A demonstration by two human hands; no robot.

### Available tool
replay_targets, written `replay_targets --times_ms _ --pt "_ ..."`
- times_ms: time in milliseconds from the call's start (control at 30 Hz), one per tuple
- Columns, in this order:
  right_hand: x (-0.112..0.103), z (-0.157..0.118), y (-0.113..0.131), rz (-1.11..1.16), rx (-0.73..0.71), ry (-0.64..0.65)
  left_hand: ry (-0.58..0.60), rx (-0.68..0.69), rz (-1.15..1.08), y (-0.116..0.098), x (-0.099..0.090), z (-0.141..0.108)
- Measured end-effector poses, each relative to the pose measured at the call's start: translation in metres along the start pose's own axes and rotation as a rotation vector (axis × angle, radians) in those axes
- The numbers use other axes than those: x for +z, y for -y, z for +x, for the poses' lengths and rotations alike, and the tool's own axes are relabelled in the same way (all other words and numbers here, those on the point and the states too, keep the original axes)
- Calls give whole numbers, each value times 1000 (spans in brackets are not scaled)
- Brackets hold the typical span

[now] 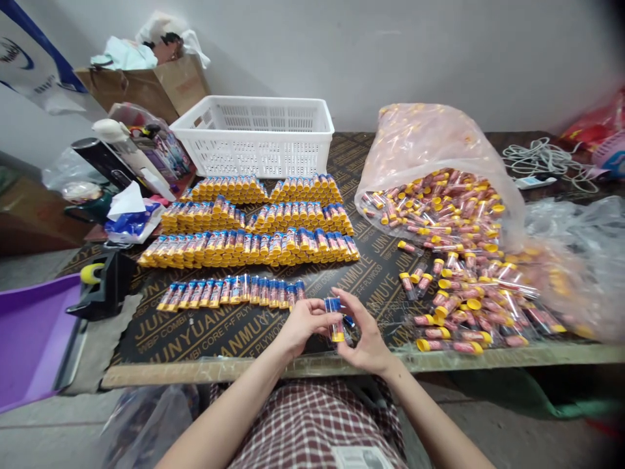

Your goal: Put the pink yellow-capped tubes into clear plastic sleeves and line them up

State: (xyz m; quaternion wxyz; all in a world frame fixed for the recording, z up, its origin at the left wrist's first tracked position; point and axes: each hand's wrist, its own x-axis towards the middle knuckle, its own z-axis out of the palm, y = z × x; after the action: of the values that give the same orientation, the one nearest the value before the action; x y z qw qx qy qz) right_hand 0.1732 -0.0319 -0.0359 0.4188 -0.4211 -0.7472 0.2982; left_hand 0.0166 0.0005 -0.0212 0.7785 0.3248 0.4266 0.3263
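Held up between my left hand (303, 326) and my right hand (364, 333) is a clear plastic tube (334, 319) with a yellow cap at its lower end and a blue band near its top. The fingers of both hands pinch it. A small blue piece (348, 321) lies just below my right fingers. Beyond my hands, a short row of capped tubes (229, 293) lies on the printed plywood tabletop (234, 335). Longer rows (249, 249) stretch behind it. Loose yellow-capped tubes (454, 306) spill from a pink-tinted plastic bag (430, 143) to the right.
A white plastic crate (254, 138) stands at the table's back edge, near a brown paper bag (146, 88). A black tape dispenser (105, 283) sits at the left edge beside a purple tray (34, 339). Crumpled plastic (581, 241) and a white cable (547, 163) lie on the right.
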Motion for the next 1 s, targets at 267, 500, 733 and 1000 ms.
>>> replay_targets --times_ms 267,500,733,1000 --pt "2 -2 -4 46 16 -20 15 -21 -7 -1 3 -2" --pt "3 0 0 71 41 -2 -5 -10 35 1 3 0" --pt "-39 16 -47 -435 177 -179 -565 398 1075 -13 -25 35" --pt "-100 9 -109 -1171 520 -139 -541 625 1731 1 -13 24"
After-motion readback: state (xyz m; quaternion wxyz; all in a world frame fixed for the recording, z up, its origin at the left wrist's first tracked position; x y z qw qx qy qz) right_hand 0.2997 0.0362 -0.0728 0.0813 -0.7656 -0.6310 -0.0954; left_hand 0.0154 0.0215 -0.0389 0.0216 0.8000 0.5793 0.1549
